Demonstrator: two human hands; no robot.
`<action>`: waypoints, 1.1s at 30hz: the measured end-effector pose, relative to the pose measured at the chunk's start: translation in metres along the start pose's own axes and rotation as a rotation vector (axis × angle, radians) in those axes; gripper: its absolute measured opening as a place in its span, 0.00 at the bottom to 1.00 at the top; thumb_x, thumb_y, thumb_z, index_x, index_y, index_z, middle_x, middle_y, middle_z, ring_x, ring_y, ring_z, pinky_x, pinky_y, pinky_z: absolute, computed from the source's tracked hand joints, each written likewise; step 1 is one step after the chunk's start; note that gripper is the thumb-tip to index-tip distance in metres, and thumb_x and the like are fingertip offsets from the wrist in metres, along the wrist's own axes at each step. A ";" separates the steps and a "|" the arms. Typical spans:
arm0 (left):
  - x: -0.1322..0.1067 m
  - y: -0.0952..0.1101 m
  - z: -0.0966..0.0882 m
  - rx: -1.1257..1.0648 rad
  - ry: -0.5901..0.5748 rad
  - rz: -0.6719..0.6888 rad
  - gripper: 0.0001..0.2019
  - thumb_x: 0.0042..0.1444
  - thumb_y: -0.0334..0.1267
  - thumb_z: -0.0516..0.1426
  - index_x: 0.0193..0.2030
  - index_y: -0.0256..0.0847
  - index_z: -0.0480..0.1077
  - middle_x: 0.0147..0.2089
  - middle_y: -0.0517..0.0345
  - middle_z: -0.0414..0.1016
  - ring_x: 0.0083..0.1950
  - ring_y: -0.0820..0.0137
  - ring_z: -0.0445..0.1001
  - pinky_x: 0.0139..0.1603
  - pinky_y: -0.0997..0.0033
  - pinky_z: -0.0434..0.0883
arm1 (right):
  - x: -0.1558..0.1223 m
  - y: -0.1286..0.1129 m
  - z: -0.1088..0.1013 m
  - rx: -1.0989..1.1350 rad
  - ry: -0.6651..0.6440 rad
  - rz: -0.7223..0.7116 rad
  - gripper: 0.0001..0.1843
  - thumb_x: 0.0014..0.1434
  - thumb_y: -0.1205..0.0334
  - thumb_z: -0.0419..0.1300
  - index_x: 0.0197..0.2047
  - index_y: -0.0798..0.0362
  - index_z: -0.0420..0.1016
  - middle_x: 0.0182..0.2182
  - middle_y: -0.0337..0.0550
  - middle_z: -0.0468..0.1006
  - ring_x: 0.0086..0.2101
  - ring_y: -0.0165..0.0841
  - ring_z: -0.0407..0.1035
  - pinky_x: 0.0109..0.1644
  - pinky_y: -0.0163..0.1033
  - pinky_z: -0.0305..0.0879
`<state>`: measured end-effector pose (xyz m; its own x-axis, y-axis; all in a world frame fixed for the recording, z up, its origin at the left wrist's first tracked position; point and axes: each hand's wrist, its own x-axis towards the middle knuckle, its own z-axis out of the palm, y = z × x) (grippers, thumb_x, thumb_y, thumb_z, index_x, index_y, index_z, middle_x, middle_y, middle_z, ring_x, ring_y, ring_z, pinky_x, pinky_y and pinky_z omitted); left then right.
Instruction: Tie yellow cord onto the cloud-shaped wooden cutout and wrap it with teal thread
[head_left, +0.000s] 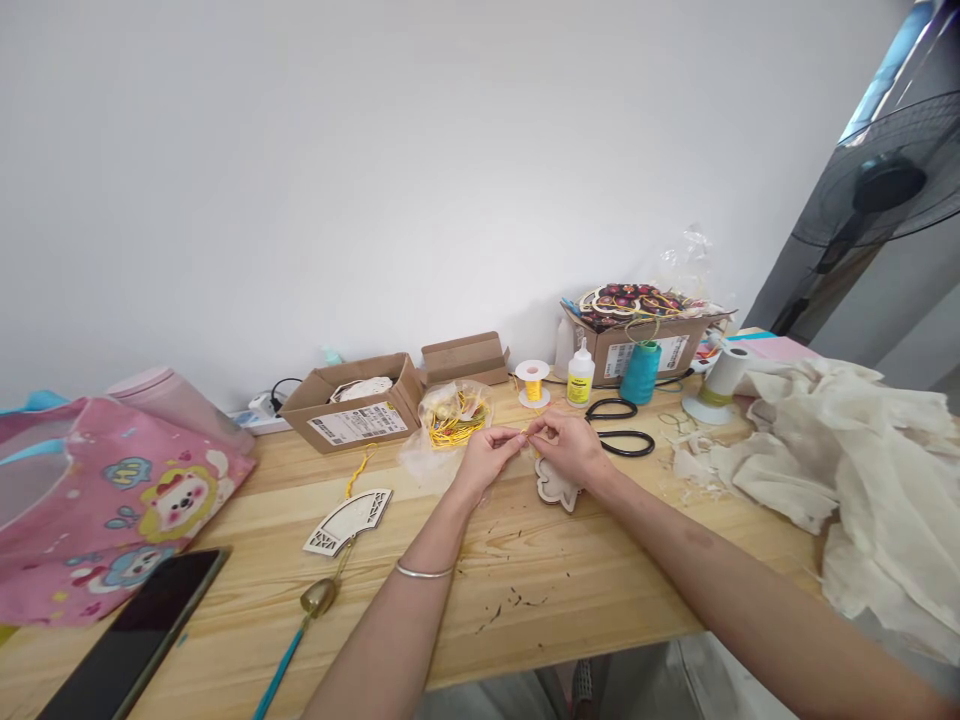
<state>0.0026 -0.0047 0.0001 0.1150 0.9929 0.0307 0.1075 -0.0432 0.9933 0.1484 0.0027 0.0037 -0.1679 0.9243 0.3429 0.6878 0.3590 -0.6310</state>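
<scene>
My left hand (486,460) and my right hand (570,450) meet above the pine table (517,590), their fingertips pinching a thin yellow cord (525,434). Partly under my right hand lies a small cut-out wooden ornament (556,488). Just behind my left hand, a clear plastic bag (454,415) holds tangled yellow cord. To the left, a fan-shaped fretwork wooden piece (349,522) lies flat, with yellow cord at one end and a small brass bell (319,597) at the other. Black-handled scissors (619,427) rest beyond my right hand.
A yellow thread spool (532,383), white glue bottle (580,375), teal thread cone (640,372) and cardboard boxes (352,402) line the back wall. Crumpled cream cloth (847,470) covers the right end. A pink bag (105,500), phone (135,635) and teal-handled brush (279,670) lie left.
</scene>
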 end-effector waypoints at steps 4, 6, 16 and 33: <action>-0.001 0.002 0.000 -0.013 0.011 -0.027 0.14 0.39 0.43 0.60 0.31 0.35 0.75 0.27 0.55 0.74 0.21 0.80 0.58 0.19 0.79 0.51 | 0.001 0.001 0.001 0.057 -0.014 0.033 0.08 0.46 0.61 0.56 0.32 0.50 0.72 0.23 0.36 0.72 0.24 0.27 0.63 0.27 0.31 0.55; -0.001 0.001 0.000 -0.019 0.022 -0.036 0.14 0.39 0.43 0.60 0.31 0.35 0.75 0.26 0.56 0.73 0.20 0.80 0.58 0.18 0.79 0.50 | 0.001 0.002 0.002 0.094 -0.024 0.031 0.08 0.46 0.61 0.57 0.32 0.51 0.71 0.23 0.36 0.72 0.24 0.26 0.63 0.27 0.31 0.56; 0.002 0.000 -0.004 -0.102 0.094 -0.051 0.13 0.35 0.40 0.62 0.29 0.35 0.75 0.24 0.56 0.73 0.23 0.78 0.61 0.18 0.79 0.52 | 0.000 0.003 0.004 0.120 -0.014 -0.030 0.06 0.46 0.63 0.57 0.31 0.51 0.71 0.25 0.37 0.74 0.25 0.26 0.64 0.27 0.31 0.56; -0.001 0.006 -0.005 -0.156 0.043 0.041 0.19 0.38 0.35 0.61 0.42 0.37 0.70 0.28 0.59 0.72 0.30 0.75 0.68 0.33 0.76 0.63 | -0.001 0.004 0.008 0.182 -0.065 -0.032 0.06 0.47 0.63 0.56 0.31 0.52 0.72 0.22 0.36 0.73 0.22 0.26 0.63 0.25 0.30 0.56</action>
<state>-0.0013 -0.0053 0.0069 0.0730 0.9946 0.0733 -0.0514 -0.0696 0.9962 0.1454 0.0043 -0.0050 -0.2373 0.9161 0.3231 0.5427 0.4009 -0.7380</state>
